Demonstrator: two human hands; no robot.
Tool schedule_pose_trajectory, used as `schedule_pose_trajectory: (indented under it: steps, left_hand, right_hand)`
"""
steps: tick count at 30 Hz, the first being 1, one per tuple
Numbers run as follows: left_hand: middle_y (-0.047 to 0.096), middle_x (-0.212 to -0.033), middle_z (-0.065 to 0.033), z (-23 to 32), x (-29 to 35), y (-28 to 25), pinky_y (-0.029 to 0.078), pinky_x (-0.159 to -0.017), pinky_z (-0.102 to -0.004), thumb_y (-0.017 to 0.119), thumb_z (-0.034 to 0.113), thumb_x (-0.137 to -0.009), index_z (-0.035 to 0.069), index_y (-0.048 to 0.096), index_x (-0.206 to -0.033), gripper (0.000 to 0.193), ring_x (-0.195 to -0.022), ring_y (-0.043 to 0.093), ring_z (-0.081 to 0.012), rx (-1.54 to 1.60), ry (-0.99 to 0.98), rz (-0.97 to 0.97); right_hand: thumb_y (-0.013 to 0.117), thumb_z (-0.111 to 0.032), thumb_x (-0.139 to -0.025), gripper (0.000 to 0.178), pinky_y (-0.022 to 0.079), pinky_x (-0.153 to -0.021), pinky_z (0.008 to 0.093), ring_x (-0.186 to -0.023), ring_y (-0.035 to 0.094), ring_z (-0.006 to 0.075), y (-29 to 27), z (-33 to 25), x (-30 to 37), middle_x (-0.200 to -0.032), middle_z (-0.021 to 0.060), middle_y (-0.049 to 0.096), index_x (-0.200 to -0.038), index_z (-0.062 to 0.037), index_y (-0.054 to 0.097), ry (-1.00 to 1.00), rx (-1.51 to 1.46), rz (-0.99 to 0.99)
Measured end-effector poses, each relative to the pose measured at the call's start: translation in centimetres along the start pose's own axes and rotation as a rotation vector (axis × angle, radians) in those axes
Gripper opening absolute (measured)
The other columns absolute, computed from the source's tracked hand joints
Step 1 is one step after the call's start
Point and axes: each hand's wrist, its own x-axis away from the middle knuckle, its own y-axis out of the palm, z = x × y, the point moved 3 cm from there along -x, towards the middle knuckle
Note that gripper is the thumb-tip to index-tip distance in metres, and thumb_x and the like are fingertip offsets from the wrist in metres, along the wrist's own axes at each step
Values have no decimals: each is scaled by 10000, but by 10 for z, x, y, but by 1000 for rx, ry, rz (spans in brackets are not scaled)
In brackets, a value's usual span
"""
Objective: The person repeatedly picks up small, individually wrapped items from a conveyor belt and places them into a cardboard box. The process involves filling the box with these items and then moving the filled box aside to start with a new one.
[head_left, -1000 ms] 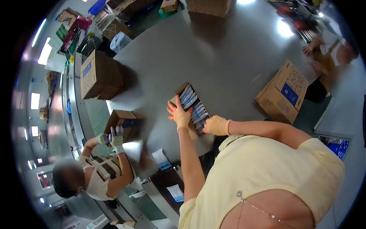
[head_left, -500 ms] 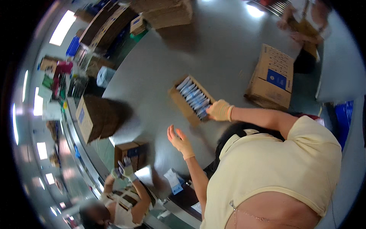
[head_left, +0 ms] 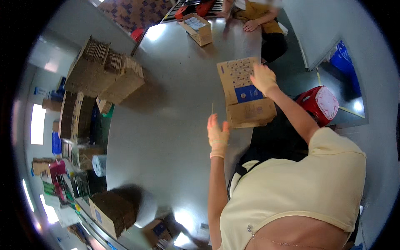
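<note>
My right hand, in a pale glove, reaches over the right edge of a stack of flat folded cartons. Its fingers look stretched and lie at the top carton's edge; the undersides of the fingers are hidden. These cartons are brown with a dark blue panel. To their left, my left hand hovers over the grey metal table, fingers apart and holding nothing. A thin pale strip shows just beyond its fingertips.
At the table's far end stands an opened carton with pale packets inside, close to a person's hands. Tall carton stacks are at left, another stack at lower left. A red stool stands at right.
The view has turned rightward. My right hand has left the box of packets and moved to the flat cartons. A box of packets now stands at the far end. My left hand remains empty.
</note>
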Motion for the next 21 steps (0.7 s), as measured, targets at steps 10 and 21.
schedule_pose_trajectory:
  steps: [10, 21]
  left_hand:
    - [387, -1399, -162, 51, -60, 51, 410, -1009, -441, 735, 406, -726, 22, 426, -1275, 737, -1244, 435, -370, -51, -199, -427]
    - [519, -1107, -82, -10, -4, -8, 472, -804, -369, 747, 129, -714, 13, 567, -1076, 421, -941, 496, -188, 815, -337, 441]
  right_hand:
    - [646, -423, -839, 549, 499, -865, 423, -1056, 575, 326, 45, 62, 118, -1117, 186, 572, -1163, 3, 521, 237, -65, -352]
    - [731, -255, -763, 808, 430, -958, 414, -1138, 497, 358, 20, -29, 106, -1273, 207, 467, -1376, 31, 288, -194, -178, -82]
